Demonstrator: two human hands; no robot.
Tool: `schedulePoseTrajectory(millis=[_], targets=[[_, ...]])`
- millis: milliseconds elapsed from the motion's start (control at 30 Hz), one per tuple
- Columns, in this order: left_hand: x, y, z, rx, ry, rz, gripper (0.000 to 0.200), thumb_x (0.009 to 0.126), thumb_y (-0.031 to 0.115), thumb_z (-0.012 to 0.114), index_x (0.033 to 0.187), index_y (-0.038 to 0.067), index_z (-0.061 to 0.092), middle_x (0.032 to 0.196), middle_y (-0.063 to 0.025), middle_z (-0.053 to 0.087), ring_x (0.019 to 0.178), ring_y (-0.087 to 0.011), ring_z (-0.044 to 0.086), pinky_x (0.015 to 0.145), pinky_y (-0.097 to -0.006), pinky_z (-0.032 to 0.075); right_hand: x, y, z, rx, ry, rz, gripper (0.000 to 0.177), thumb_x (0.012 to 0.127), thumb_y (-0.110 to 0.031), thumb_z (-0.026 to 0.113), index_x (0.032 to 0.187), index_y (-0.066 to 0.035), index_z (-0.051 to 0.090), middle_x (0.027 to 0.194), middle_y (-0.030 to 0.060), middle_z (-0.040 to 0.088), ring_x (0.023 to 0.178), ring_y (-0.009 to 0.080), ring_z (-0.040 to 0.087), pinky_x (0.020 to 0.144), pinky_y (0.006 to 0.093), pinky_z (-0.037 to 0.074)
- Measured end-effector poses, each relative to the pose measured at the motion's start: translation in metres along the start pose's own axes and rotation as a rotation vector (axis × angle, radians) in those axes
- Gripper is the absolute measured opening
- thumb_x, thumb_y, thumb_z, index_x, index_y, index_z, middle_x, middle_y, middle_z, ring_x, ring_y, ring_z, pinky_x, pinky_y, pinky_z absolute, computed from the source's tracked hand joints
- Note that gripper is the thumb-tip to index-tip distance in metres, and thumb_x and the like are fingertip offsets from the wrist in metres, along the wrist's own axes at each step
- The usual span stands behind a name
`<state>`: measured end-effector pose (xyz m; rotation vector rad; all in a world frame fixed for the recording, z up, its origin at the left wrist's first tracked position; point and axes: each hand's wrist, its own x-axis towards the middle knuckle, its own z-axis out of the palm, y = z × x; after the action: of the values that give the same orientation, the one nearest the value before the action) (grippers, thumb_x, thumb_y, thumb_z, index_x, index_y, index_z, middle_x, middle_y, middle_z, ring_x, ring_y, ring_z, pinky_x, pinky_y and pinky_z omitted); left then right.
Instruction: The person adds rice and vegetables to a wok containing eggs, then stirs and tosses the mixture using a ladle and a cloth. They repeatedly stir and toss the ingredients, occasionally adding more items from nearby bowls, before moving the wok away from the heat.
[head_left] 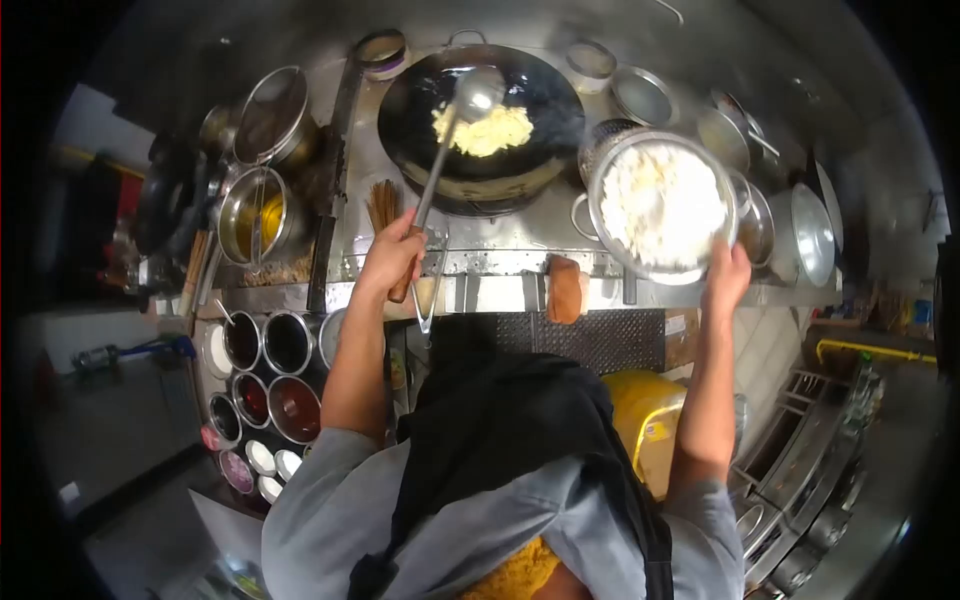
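Note:
My left hand [393, 258] is closed around the wooden handle of a long ladle [440, 165]. The ladle's metal bowl is over yellow scrambled egg [490, 132] in a large black wok [410, 115]. On the right, my right hand [728, 272] grips the near right rim of a metal pot [612, 250] with loop handles. White, overexposed food [660, 205], rice-like in look, fills much of the pot. The pot is beside the wok, tilted toward me; whether it rests on anything is hidden. A bamboo brush [381, 203] stands close to my left hand.
Left of the wok are a pot of yellow oil [270, 220] and a deep metal pot [300, 130]. Several sauce containers [295, 408] sit lower left. A brown folded cloth [564, 290] lies on the counter's front edge. More metal bowls [645, 95] stand at right.

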<state>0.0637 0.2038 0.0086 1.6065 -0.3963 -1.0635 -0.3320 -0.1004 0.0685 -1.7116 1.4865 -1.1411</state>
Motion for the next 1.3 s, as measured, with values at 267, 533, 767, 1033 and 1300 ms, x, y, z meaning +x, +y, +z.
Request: schedulePoseTrajectory(millis=[267,533,767,1033,1300], targets=[[-0.033,-0.038,-0.011,0.114,0.164,0.039,0.063,0.097,0.009,0.058,0.156,0.006,0.037,0.07,0.0006,0.052,0.049,-0.0089,0.048,0.044,-0.0275,0.041,0.119,-0.134,0.222,-0.521,-0.132,-0.796,0.029,0.085,-0.03,0.064,0.087,-0.002,0.071,0.102,0.0189,0.069,0.093,0.0402,0.066,0.082,0.0508,0.053],[-0.105,-0.022,-0.032,-0.002,0.288,-0.077,0.064,0.096,0.002,0.059,0.156,0.004,0.036,0.07,0.0037,0.044,0.052,-0.0051,0.043,0.047,-0.0236,0.041,0.064,-0.169,0.404,-1.044,-0.723,-1.284,0.025,0.094,-0.012,0.049,0.107,-0.007,0.07,0.108,0.0147,0.068,0.1,0.0337,0.072,0.083,0.0441,0.06],[-0.143,-0.005,-0.037,0.253,0.378,-0.021,0.07,0.092,-0.004,0.062,0.157,0.009,0.039,0.072,0.0042,0.042,0.063,-0.0052,0.041,0.057,-0.0224,0.04,0.097,-0.183,0.476,-0.904,-0.65,-1.4,0.029,0.096,-0.01,0.049,0.112,-0.015,0.072,0.12,0.0163,0.068,0.103,0.0337,0.072,0.087,0.0427,0.06],[-0.139,0.04,-0.046,0.988,0.259,0.243,0.073,0.09,0.002,0.062,0.157,0.015,0.037,0.089,-0.0236,0.066,0.074,-0.0382,0.067,0.07,-0.0449,0.055,0.182,-0.267,0.274,-0.6,0.017,-1.357,0.011,0.082,-0.021,0.063,0.083,-0.01,0.063,0.082,0.016,0.065,0.076,0.037,0.065,0.069,0.0484,0.053],[-0.041,0.06,-0.066,1.334,0.117,0.311,0.067,0.094,0.009,0.056,0.157,0.018,0.034,0.09,-0.0266,0.069,0.083,-0.0462,0.067,0.075,-0.0543,0.051,0.09,-0.107,0.001,-0.363,0.2,-0.402,0.022,0.084,-0.02,0.062,0.082,0.002,0.062,0.077,0.0196,0.066,0.068,0.0319,0.062,0.068,0.0462,0.049]])
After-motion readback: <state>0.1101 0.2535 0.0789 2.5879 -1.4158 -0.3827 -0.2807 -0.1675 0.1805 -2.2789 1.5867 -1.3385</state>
